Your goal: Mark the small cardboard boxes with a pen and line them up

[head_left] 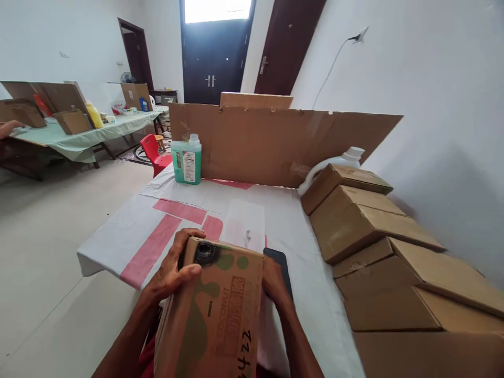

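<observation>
Both my hands hold a brown cardboard box [220, 315] printed with green shapes and the word COCONUT, tilted up toward me at the table's near edge. My left hand [173, 273] wraps its top left corner, thumb lying across the front face beside a dark round hole. My right hand [272, 281] grips the box's right side, its fingers mostly hidden behind it. A dark phone [280, 265] lies on the cloth just right of my right hand.
The table [129, 231] wears a white cloth with pink stripes. A green liquid bottle [186, 159] stands at its far left before a cardboard screen [275, 142]. Several folded brown boxes [366, 220] are stacked at right, a white jug [346, 157] behind them. Another table [79, 137] stands far left.
</observation>
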The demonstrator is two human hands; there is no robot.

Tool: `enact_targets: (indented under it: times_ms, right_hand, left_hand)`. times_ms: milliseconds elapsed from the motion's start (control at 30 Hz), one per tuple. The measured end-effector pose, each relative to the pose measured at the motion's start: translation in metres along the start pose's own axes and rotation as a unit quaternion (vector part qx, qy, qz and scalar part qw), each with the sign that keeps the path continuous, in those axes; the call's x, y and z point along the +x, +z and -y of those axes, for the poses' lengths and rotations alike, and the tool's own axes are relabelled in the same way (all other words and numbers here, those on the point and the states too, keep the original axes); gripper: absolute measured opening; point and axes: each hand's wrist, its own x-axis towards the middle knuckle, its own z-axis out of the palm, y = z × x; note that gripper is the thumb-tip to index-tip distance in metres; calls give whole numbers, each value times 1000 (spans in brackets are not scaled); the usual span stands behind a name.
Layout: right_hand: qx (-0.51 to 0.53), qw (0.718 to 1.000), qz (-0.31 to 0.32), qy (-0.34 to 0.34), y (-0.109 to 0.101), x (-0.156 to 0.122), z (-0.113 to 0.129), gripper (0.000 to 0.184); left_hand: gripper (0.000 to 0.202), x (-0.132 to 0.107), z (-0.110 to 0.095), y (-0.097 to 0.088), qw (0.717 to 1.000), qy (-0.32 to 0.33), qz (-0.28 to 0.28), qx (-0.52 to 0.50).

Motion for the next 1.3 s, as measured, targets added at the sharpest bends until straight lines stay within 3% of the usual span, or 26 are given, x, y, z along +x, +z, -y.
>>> enact_targets:
  times_ms: [100, 133, 200, 267, 333, 433, 533, 667, 833, 900, 1000, 1033, 1167, 1300]
  right_hand:
    - [150, 986, -72, 2, -31, -13, 3, 33]
    - [242, 964, -107, -4, -42, -20, 9, 33]
    - [453, 878, -152, -30, -62, -39, 29, 34]
    - [578, 804, -121, -72, -72, -61, 57, 33]
    - [598, 790, -50, -125, -70, -82, 86, 24]
    - [562, 807, 29, -180, -53, -102, 118, 16]
    - [524, 826, 49, -201, -38, -107, 129, 12]
    - [529, 823, 47, -203, -37, -105, 124, 15]
    - [555, 818, -24, -148, -55, -79, 109, 26]
    - [496, 854, -72, -135, -60, -54, 97, 28]
    - [262, 952, -140, -71, -54, -14, 69, 25]
    - [202, 969, -134, -48, -48, -5, 58, 21]
    - [75, 996, -42, 7, -5, -1, 26, 14]
    - [-8, 999, 20, 32, 27, -20, 20, 7]
  left_hand:
    - [79, -1, -3, 0, 1000, 10, 19, 12]
    - [81, -2, -4, 0, 1000, 9, 21, 14]
    - [82, -3, -4, 1, 1000, 7, 21, 21]
    - [81, -3, -6, 2, 999, 7, 21, 26]
    - [80, -3, -7, 3, 999, 11, 22, 30]
    - [80, -4, -7, 4, 999, 18, 21, 35]
    - [83, -7, -6, 3, 999, 13, 16, 34]
    - [81, -11, -4, 1, 1000, 3, 9, 14]
    - [75, -13, -2, -1, 1000, 6, 13, 10]
    - [72, -14, -1, -1, 1000, -2, 5, 8]
    - [71, -15, 4, -2, 999, -20, -30, 0]
    - [71, -15, 5, -2, 999, -23, -42, -3]
    - [69, -14, 11, -3, 998, -36, -59, -2]
    - [67, -13, 9, -3, 998, -36, -60, -1]
